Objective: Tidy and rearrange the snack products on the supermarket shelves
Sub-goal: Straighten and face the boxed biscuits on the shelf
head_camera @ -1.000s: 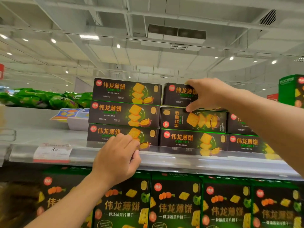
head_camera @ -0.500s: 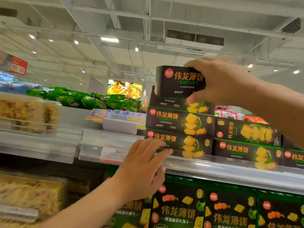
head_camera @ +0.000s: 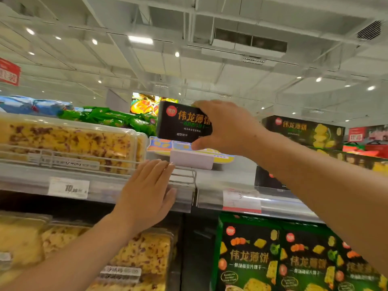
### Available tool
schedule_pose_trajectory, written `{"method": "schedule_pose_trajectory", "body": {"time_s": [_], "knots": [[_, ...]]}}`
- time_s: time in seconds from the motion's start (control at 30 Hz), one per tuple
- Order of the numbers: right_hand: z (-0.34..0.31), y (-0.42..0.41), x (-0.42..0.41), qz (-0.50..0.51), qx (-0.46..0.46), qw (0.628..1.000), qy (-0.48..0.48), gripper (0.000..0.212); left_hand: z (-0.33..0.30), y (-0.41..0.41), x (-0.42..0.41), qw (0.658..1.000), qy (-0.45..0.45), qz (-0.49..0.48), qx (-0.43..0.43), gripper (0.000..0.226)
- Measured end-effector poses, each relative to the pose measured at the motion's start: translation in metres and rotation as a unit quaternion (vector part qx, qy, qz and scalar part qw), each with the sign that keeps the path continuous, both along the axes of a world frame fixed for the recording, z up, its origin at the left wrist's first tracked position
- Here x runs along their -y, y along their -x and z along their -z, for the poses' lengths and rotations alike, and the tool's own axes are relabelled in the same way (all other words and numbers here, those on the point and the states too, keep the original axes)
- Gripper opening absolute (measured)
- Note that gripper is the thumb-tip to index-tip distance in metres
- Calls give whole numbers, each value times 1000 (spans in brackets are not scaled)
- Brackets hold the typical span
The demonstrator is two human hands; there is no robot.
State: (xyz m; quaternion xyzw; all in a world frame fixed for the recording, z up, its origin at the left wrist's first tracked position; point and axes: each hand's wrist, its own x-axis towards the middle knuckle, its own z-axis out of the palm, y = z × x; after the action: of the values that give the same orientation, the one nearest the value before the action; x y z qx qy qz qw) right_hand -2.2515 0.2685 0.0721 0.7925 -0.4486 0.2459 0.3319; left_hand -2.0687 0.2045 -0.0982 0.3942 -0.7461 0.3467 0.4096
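Right hand (head_camera: 225, 128) grips a black cracker box (head_camera: 182, 123) by its right end, thumb under, fingers over the top. Box is held in the air above the top shelf (head_camera: 231, 175), level, long side facing the camera, well clear of the shelf surface. Directly below it sits a white tray pack (head_camera: 192, 159) with a yellow and blue lid; there is a gap between box and pack. Open shelf room lies right of the white pack, a bare grey strip up to the arm. Left of that, a wire divider (head_camera: 182, 175) fences off clear tubs of yellow cake (head_camera: 69, 141).

Left hand (head_camera: 147, 196) is flat, fingers straight and together, holding nothing, in front of the shelf's front rail (head_camera: 105, 187) near the divider corner (contact with the rail cannot be told). Price tags (head_camera: 241, 199) hang on the rail.

Box look: black front, red round logo at left, orange characters, smaller green line under them, white small print; right part hidden by the hand. Matching black boxes (head_camera: 304, 131) are stacked far right behind the forearm. Green cracker boxes (head_camera: 249, 259) stand on the shelf below. Green bags (head_camera: 117, 120) lie behind the tubs.
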Motion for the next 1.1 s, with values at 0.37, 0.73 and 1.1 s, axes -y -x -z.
{"method": "schedule_pose_trajectory", "body": {"time_s": [0.37,0.73,1.1], "knots": [[63,9,85,119,18,985,-122,69,5,1,17,999,25,40,-21,51],[64,37,76,113,43,978,-172,54,4,8,11,998,4,44,-50,53],[53,77,54,16,140,984,-105,55,-6,45,-11,996,-54,23,-71,64]]}}
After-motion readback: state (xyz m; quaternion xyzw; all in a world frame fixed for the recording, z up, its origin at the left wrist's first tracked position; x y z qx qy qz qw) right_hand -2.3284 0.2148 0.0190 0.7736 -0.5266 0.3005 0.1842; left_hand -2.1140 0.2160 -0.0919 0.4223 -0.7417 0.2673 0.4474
